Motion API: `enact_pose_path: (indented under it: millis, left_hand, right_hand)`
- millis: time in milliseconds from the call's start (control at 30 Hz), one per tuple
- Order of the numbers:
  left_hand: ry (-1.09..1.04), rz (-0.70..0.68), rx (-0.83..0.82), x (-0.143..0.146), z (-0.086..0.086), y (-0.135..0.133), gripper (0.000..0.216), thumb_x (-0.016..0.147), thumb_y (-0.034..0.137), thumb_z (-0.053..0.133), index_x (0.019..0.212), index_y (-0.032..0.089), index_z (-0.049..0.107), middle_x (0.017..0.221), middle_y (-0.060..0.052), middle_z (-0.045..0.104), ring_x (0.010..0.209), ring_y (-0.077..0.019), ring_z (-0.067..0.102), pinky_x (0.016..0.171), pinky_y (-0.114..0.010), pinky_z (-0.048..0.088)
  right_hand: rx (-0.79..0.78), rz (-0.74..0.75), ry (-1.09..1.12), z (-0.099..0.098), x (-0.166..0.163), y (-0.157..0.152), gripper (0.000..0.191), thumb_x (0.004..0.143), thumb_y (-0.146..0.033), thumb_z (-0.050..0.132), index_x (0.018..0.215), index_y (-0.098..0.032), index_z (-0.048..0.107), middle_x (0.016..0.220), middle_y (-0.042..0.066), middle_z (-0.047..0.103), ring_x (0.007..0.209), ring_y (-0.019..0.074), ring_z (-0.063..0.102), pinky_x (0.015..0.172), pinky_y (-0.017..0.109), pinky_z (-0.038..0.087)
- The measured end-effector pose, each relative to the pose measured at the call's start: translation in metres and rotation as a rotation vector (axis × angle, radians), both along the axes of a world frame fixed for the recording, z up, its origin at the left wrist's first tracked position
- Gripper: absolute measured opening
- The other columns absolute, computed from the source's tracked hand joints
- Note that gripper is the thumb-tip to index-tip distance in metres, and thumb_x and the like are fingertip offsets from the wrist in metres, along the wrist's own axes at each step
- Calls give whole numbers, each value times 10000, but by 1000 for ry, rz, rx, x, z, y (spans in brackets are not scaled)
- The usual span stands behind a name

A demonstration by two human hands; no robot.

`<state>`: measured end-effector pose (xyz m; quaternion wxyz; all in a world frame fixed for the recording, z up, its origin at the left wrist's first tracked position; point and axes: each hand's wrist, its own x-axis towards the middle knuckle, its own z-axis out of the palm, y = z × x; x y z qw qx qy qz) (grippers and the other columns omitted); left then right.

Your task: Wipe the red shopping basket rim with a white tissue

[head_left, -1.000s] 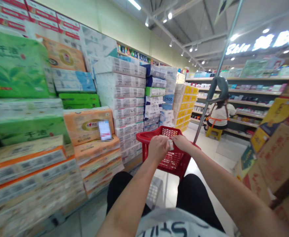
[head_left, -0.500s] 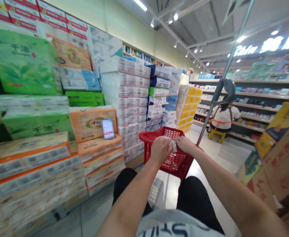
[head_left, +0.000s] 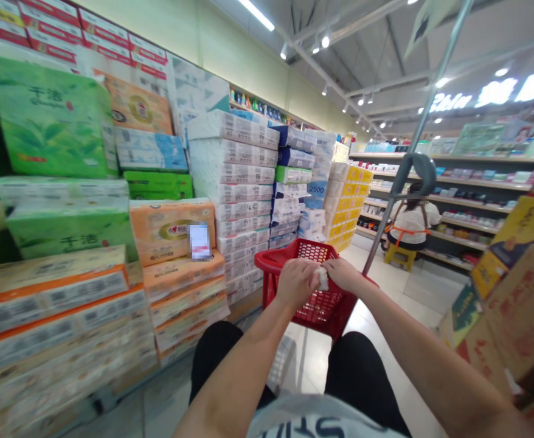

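My left hand (head_left: 296, 282) and my right hand (head_left: 343, 274) meet in front of me, both closed on a small white crumpled piece (head_left: 323, 278) that I cannot name. They hover over the near rim of a red plastic shopping basket (head_left: 285, 261) standing on the floor. The basket's grey pull handle (head_left: 413, 167) rises on a metal pole to the right of my right hand. My black trousers show below my forearms.
Stacked packs of tissue and paper rolls (head_left: 166, 228) line the left side of the aisle. Cardboard boxes (head_left: 517, 304) stand at the right. A person in a white top (head_left: 410, 219) sits on a yellow stool (head_left: 399, 255) by the far shelves. Pale floor tiles (head_left: 413, 286) run ahead.
My hands stay together on the white piece over the basket. The view has shifted slightly, with the basket and shelves sitting a little lower and to the right.
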<state>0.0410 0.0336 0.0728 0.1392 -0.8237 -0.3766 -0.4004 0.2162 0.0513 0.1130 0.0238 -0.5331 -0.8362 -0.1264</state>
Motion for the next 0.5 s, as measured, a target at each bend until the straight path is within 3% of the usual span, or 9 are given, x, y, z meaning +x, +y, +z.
enact_pose_path:
  millis: [133, 200, 367, 500]
  left_hand:
    - [44, 159, -209, 7, 17, 7, 345, 950, 319, 375, 864, 180, 679, 872, -77, 696, 876, -214, 618, 842, -364, 434]
    - [32, 218, -230, 9, 21, 6, 364, 951, 332, 368, 837, 173, 675, 857, -82, 696, 852, -223, 617, 812, -367, 433]
    - [36, 102, -80, 5, 15, -5, 294, 946, 329, 392, 932, 205, 658, 949, -56, 694, 954, -215, 596, 889, -364, 400]
    - [104, 140, -174, 3, 26, -1, 363, 949, 324, 357, 838, 194, 678, 887, -69, 710, 865, -227, 634, 809, -362, 433]
  right_hand:
    - [-29, -36, 64, 4, -4, -4, 354, 946, -96, 315, 944, -87, 669, 1004, 149, 702, 864, 184, 651, 749, 256, 462]
    - [-25, -46, 79, 5, -5, -6, 366, 948, -104, 309, 938, -95, 674, 986, 143, 707, 850, 182, 653, 732, 254, 462]
    - [1, -27, 68, 3, -1, -9, 337, 938, -125, 347, 963, -112, 683, 971, 131, 709, 856, 187, 649, 747, 260, 453]
    - [-17, -67, 87, 3, 0, -10, 332, 938, -135, 351, 987, -108, 678, 1024, 141, 699, 905, 197, 644, 764, 256, 445]
